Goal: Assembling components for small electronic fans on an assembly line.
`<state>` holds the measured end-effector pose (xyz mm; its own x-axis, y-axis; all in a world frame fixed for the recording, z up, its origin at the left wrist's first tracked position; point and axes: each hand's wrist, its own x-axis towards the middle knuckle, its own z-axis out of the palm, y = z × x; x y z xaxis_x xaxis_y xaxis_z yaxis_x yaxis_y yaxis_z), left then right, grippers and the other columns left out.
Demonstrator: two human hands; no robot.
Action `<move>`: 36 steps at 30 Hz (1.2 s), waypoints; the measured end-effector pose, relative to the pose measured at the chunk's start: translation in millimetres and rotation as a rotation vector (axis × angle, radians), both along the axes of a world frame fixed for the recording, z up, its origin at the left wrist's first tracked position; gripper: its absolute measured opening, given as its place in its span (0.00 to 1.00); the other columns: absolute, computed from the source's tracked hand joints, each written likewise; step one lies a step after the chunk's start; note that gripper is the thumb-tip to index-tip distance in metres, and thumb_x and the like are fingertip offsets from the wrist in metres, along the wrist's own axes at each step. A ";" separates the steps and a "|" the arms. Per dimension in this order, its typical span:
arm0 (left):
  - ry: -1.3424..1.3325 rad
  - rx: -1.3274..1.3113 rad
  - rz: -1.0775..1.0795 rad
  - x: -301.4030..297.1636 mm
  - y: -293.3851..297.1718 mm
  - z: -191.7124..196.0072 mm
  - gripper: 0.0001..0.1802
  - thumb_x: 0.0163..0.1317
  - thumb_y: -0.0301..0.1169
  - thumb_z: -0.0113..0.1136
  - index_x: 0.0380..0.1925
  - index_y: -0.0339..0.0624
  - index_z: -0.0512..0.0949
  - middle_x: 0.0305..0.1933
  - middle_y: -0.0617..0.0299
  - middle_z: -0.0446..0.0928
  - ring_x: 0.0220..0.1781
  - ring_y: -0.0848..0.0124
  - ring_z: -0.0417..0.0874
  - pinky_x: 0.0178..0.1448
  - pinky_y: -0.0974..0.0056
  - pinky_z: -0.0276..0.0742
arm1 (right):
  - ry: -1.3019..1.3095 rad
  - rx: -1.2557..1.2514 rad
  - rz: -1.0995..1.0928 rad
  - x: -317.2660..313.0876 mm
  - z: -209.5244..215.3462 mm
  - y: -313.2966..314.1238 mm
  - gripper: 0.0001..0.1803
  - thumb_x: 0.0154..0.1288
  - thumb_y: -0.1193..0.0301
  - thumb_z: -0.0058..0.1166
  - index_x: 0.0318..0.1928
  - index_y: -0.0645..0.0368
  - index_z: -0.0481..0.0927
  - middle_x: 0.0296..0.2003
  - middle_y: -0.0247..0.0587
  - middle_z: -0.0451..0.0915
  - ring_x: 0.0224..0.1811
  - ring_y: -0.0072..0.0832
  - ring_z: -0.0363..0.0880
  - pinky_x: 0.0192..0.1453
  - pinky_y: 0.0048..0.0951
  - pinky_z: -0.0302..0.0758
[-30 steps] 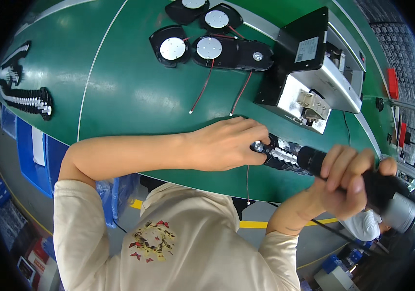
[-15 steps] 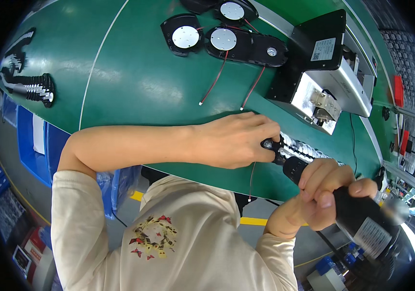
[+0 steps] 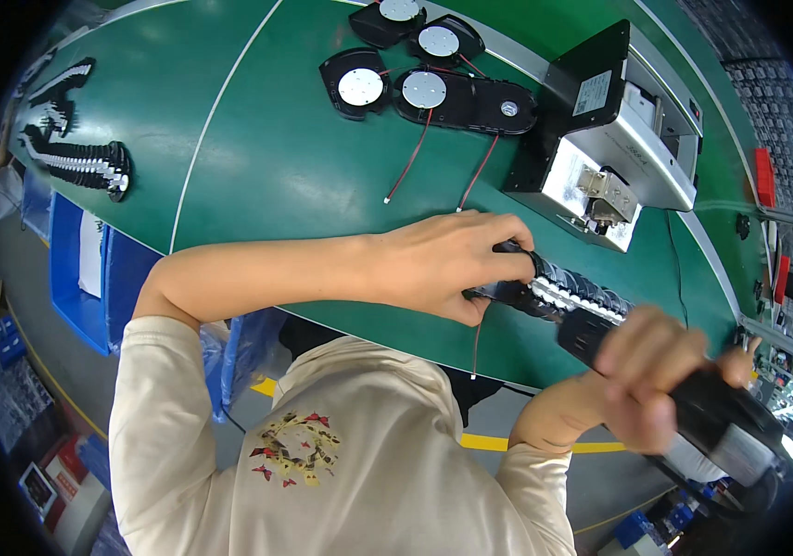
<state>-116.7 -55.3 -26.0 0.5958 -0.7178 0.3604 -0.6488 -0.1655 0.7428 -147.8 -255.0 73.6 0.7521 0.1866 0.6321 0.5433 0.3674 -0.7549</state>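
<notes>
My left hand [image 3: 447, 264] reaches across the green table [image 3: 266, 157] and grips a black speaker part [image 3: 507, 295] at the near edge, at the end of a row of stacked black parts [image 3: 582, 289]. A thin wire [image 3: 476, 347] hangs down from under that hand. My right hand [image 3: 651, 375] is closed around a black power screwdriver [image 3: 711, 417], whose front end points at the part in my left hand.
Several black speaker units with silver discs [image 3: 424, 88] and red wires lie at the far side. A black and metal machine [image 3: 605, 139] stands right of them. Another row of black parts [image 3: 81, 167] lies far left. Blue bins [image 3: 76, 278] stand under the table.
My left hand has settled over the black part and pulled it slightly left. My right hand with the screwdriver has dropped lower and further right.
</notes>
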 end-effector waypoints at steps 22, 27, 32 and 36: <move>-0.170 0.815 0.934 327.7 114.6 34.3 0.28 0.48 0.46 0.62 0.53 0.61 0.73 0.58 0.54 0.73 0.62 0.54 0.71 0.68 0.33 0.46 | -0.010 0.093 -0.330 17.7 -4.4 -46.9 0.32 0.54 0.77 0.58 0.59 0.59 0.59 0.18 0.35 0.68 0.11 0.22 0.64 0.17 0.24 0.67; -0.230 0.729 0.931 313.2 97.3 33.5 0.27 0.47 0.39 0.65 0.51 0.58 0.75 0.53 0.53 0.75 0.56 0.51 0.75 0.64 0.45 0.63 | 0.003 0.099 -0.358 11.7 -3.2 -46.7 0.31 0.54 0.77 0.58 0.58 0.60 0.60 0.18 0.35 0.68 0.12 0.22 0.65 0.17 0.25 0.68; -0.445 0.412 0.653 175.1 98.9 116.5 0.36 0.39 0.22 0.62 0.56 0.44 0.71 0.52 0.46 0.76 0.52 0.50 0.78 0.57 0.57 0.75 | -0.081 0.015 -0.304 3.9 -3.6 -72.6 0.32 0.55 0.79 0.56 0.60 0.59 0.58 0.19 0.34 0.68 0.13 0.24 0.67 0.18 0.26 0.69; -0.320 0.832 0.492 49.8 103.5 137.3 0.42 0.32 0.16 0.60 0.58 0.41 0.69 0.41 0.51 0.76 0.45 0.53 0.73 0.50 0.56 0.73 | -0.114 -0.033 -0.185 3.3 2.2 -74.0 0.35 0.54 0.80 0.55 0.62 0.57 0.55 0.20 0.34 0.69 0.14 0.24 0.68 0.20 0.28 0.71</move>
